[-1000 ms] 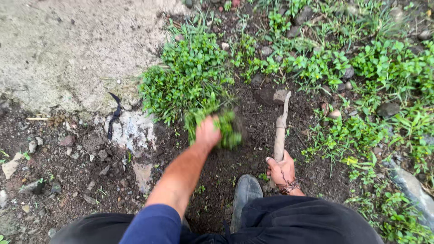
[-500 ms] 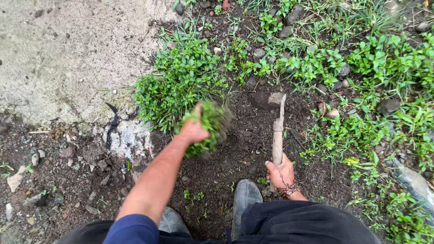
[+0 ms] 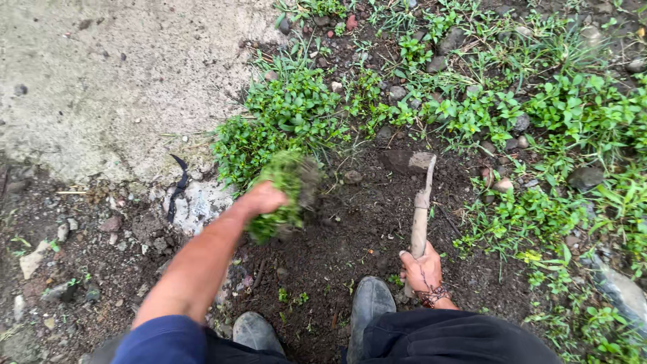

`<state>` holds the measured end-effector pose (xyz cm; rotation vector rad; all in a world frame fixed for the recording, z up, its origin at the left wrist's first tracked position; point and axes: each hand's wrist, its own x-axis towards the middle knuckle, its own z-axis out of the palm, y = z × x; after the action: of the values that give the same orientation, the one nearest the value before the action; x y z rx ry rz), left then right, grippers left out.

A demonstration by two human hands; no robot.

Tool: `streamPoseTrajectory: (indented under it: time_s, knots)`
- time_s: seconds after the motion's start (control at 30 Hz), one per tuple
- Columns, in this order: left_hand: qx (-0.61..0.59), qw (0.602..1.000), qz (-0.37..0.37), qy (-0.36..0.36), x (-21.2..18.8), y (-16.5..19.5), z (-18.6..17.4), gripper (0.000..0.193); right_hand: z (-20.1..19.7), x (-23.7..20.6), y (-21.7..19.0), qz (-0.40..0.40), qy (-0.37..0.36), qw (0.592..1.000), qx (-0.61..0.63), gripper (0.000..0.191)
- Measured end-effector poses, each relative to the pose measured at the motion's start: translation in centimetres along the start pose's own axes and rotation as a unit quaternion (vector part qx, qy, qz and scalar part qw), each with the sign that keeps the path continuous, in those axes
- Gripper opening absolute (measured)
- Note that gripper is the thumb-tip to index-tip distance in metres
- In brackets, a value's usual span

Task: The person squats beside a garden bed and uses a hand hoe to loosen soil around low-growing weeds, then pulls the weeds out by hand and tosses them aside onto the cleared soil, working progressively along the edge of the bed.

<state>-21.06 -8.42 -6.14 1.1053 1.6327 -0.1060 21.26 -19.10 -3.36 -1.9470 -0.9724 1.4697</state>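
Observation:
My left hand (image 3: 261, 199) grips a clump of green weeds (image 3: 286, 192) with soil on its roots, lifted just above the dark dug soil (image 3: 350, 236). My right hand (image 3: 421, 269) holds the wooden handle of a small hoe (image 3: 419, 202). Its metal blade rests in the earth ahead, at the edge of the weed patch (image 3: 290, 114). Both of my grey boots (image 3: 367, 307) stand on the dug soil below the hands.
A pale concrete slab (image 3: 101, 81) fills the upper left. Low green weeds and several stones (image 3: 586, 178) cover the ground ahead and to the right. Pebbles and rubble (image 3: 64, 229) lie on the left. A black scrap (image 3: 180, 178) lies by the slab's edge.
My left hand has lifted the weed clump up and leftward, away from the soil. My right hand and the hoe have stayed about where they were.

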Motion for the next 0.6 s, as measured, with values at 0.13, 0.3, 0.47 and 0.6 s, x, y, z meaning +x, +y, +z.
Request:
streamPoseTrajectory:
  time_s: [0.13,0.3,0.47,0.6]
  knots:
    - [0.526,0.844,0.096,-0.051,-3.4,-6.3,-7.2,0.031,0.4,0.2,-0.2,-0.004,0.013,1.0,-0.018,0.022]
    - [0.474,0.879,-0.035,-0.024,-11.7,-16.4,-9.4,0.036,0.7,0.8,0.7,0.03,0.039,0.999,0.001,0.029]
    - [0.177,0.94,-0.107,0.272,-18.7,-28.7,-1.0,0.067,0.7,2.1,1.3,0.06,0.043,0.997,-0.01,0.03]
    - [-0.026,0.883,-0.134,0.45,-26.9,-34.3,9.8,0.052,2.2,3.4,0.3,0.085,0.066,0.994,-0.036,0.029]
